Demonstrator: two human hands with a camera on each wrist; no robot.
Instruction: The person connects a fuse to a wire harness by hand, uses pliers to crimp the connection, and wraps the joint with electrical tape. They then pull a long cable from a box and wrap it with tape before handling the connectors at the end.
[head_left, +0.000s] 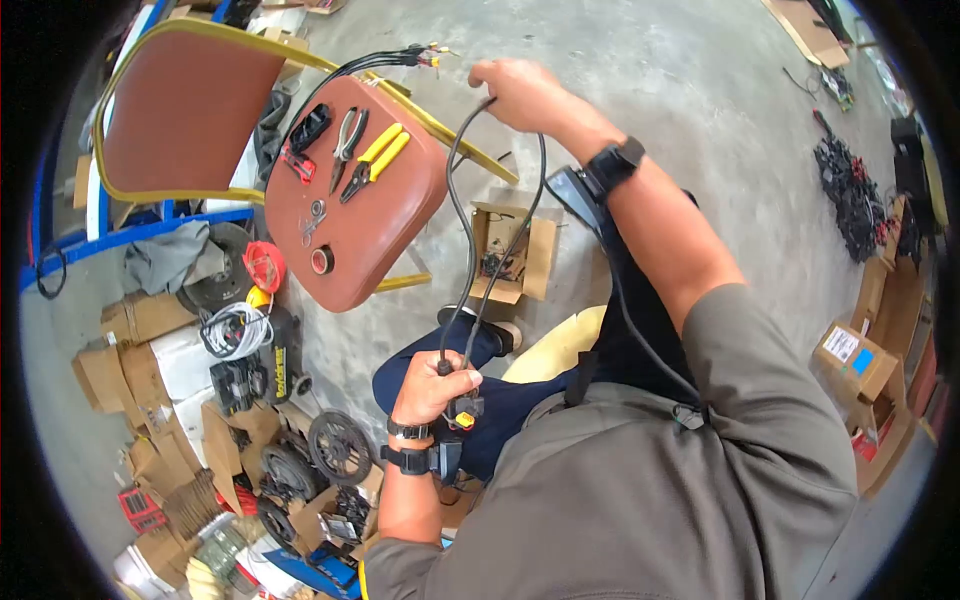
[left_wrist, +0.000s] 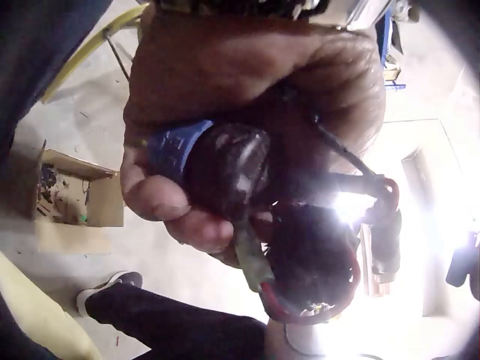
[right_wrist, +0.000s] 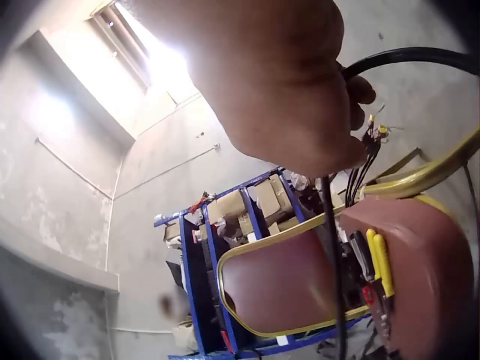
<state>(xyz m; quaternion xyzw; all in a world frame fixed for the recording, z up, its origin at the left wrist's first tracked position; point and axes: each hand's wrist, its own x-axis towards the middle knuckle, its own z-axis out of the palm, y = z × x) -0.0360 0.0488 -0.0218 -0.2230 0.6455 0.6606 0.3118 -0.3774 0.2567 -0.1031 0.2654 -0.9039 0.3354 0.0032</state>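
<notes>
My left hand grips the ends of a black cable near my lap, with a yellow-ended connector just below the fingers. Up close in the left wrist view, the left hand has its fingers curled round dark connectors and a blue ring. My right hand is raised beyond the chair seat, curled round the cable's upper loop, which hangs down on both sides. The cable passes through the right hand in the right wrist view; the palm side is hidden.
On the brown chair seat lie pliers, yellow-handled cutters, scissors and a tape roll. Black cables extend past its far edge. An open cardboard box stands on the floor. Boxes and wheels crowd the left.
</notes>
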